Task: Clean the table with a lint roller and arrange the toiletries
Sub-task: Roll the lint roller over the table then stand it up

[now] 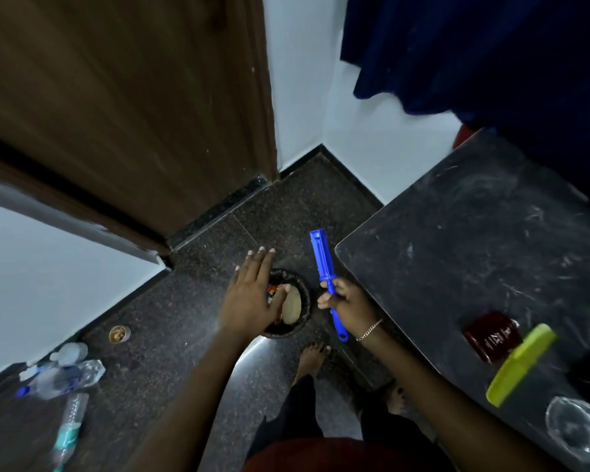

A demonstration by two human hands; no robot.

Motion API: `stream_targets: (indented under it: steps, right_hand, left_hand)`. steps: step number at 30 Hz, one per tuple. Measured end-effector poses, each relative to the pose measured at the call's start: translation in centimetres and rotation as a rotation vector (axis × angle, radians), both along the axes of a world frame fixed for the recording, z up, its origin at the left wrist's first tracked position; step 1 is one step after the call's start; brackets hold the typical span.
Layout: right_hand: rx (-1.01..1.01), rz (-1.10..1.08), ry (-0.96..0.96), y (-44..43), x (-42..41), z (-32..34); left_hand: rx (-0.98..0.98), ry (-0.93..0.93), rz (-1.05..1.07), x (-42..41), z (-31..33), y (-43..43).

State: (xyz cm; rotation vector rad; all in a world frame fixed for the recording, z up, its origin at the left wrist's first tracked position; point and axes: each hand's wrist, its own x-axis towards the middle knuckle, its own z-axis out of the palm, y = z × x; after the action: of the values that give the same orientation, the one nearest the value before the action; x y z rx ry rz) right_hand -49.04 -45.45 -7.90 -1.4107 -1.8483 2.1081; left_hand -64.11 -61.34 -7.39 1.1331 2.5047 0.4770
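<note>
In the floor bin [302, 313], wrappers under the left hand [249, 298].

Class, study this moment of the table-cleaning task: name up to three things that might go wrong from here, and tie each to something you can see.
1. The left hand is spread over the black bin on the floor; anything dropped may miss it.
2. The right hand grips the blue lint roller by its thin handle near the table corner, so it might knock the edge.
3. The green comb seems to lean on the dark red box and may slide during rolling.
</note>
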Motion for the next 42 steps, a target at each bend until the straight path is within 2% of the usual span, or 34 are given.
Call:
stream_targets:
  steps: [12, 21, 29, 37, 42]
  right_hand:
    - [0.162, -0.25, 0.14, 4.4, 7.1, 8.0]
    - [0.394, -0.47, 0.1, 8.5, 16.4, 11.4]
    - [0.593, -0.723, -0.025, 10.6, 26.7, 12.3]
    - [0.612, -1.07, -0.069, 11.2, 38.6, 12.2]
    - [0.598, -1.191, -0.104, 11.5, 45.7, 12.4]
  left_hand:
    - [0.156, 0.176, -0.334, 4.4, 7.2, 11.1]
    - [0.225, 0.211, -0.647, 11.3, 9.8, 20.7]
    - [0.271, 0.19, -0.95, 21.8, 11.3, 28.5]
    - [0.291, 0.149, -1.24, 34.0, 11.9, 33.4]
    - [0.336, 0.152, -1.408, 42.4, 12.2, 35.5]
